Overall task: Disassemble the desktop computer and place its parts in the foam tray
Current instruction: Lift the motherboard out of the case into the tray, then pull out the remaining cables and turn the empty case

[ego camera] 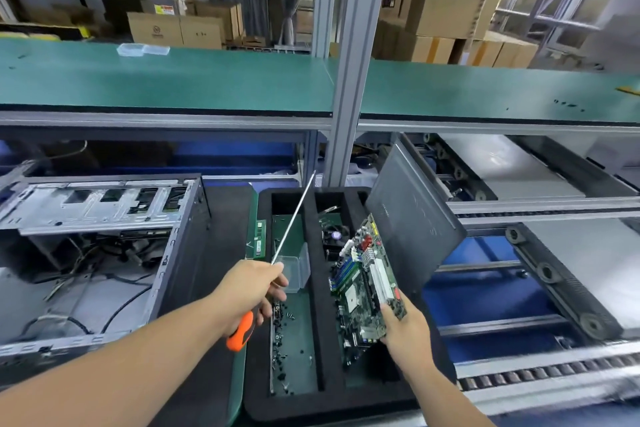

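My left hand (251, 291) grips an orange-handled screwdriver (292, 218) whose long shaft points up and away over the black foam tray (325, 295). In my right hand (403, 326) is the near corner of a green motherboard (363, 284), held tilted over the tray's right compartment. The opened computer case (97, 253) lies on its side to the left, with loose cables inside. A cooler fan (334, 236) sits at the back of the right compartment. Several screws (287, 319) and a clear plastic box (294, 270) lie in the left compartment.
A dark side panel (412, 218) leans against the tray's right edge. RAM sticks (259, 234) lie left of the tray. An aluminium post (349, 80) rises behind the tray, under a green shelf (173, 80). A roller conveyor (536, 288) runs at the right.
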